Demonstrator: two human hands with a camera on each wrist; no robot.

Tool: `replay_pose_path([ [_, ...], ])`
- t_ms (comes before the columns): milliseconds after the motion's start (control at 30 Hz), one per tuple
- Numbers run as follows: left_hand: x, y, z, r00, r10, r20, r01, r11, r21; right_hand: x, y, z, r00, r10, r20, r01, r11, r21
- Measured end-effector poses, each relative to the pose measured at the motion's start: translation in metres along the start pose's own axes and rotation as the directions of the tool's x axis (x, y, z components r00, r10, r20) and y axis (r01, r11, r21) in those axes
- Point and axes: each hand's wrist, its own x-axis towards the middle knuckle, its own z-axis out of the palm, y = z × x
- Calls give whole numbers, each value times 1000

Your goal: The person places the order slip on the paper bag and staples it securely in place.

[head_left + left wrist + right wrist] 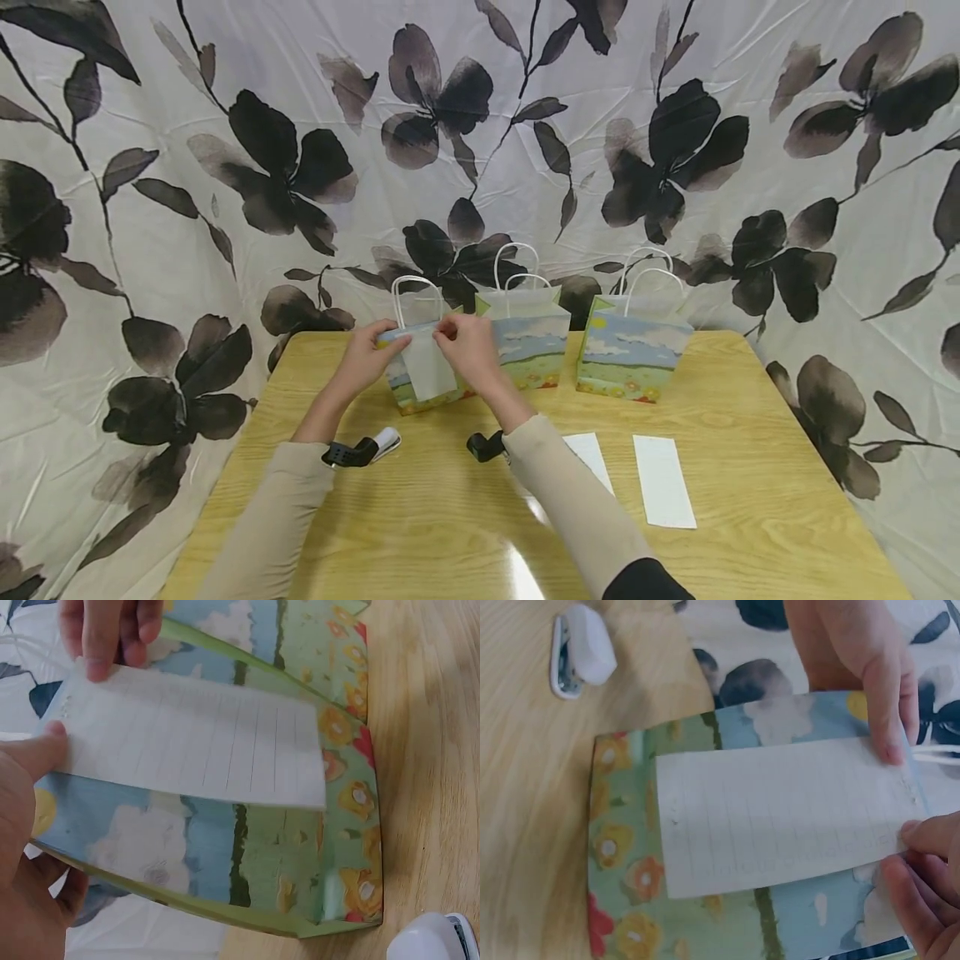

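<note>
A lined white paper slip (780, 814) lies against the front of the leftmost paper gift bag (397, 392), near its top edge. The bag is printed with sky, clouds and flowers and has white handles. My left hand (365, 358) grips the bag's top edge, its thumb on a corner of the slip and other fingers behind the bag. Between thumb and fingertips, my right hand (471, 348) pinches the slip's other top corner. The slip's lower end stands slightly off the bag in the left wrist view.
Two similar gift bags, one in the middle (528, 346) and one on the right (633, 354), stand upright at the back of the wooden table (420, 517). A small white stapler (589, 645) lies near the left wrist. Two more slips (664, 482) lie front right.
</note>
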Motion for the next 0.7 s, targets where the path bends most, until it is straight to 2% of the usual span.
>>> replay_pose_path([
  [200, 2, 1, -7, 999, 24, -36, -24, 1000, 15, 4, -2, -2, 996, -16, -83, 16, 1000, -8],
  [300, 5, 1, -11, 999, 33, -39, -32, 999, 27, 7, -4, -5, 1000, -7, -29, 6, 1000, -25],
  [433, 5, -1, -15, 1000, 2, -13, -1, 1000, 27, 9, -4, -7, 995, 45, 90, -38, 997, -74],
  [500, 4, -4, -15, 1000, -16, -6, 16, 1000, 26, 9, -3, -6, 990, 58, 125, -45, 994, -102],
  [700, 2, -7, -13, 1000, -9, -15, 9, 1000, -17, 7, -2, -4, 992, 37, 123, -19, 989, -147],
])
